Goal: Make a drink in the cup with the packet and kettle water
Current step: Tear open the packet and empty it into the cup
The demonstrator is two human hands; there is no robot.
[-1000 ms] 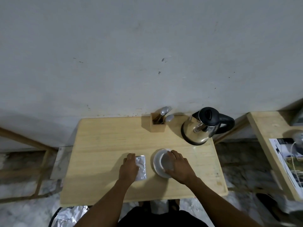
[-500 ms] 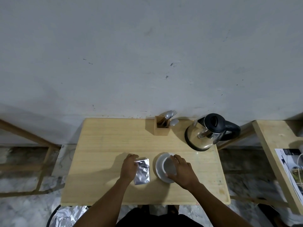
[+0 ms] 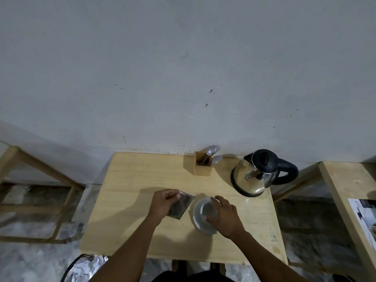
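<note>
A pale wooden table (image 3: 130, 180) stands against a scuffed grey wall (image 3: 183, 68), over mottled stone floor (image 3: 26, 259).

The wooden table (image 3: 126, 180) bears saucer (image 3: 198, 223), kettle (image 3: 254, 176), cutlery holder (image 3: 201, 168).

bare table (image 3: 130, 180) left; kettle (image 3: 256, 176) crowds the right.

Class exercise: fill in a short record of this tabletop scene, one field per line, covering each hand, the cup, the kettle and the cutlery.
left hand: holds the packet, lifted at one end
right hand: grips the cup
cup: on a saucer, contents not visible
kettle: upright, lid shut, far right of the table
cutlery: in a wooden holder by the wall
</note>
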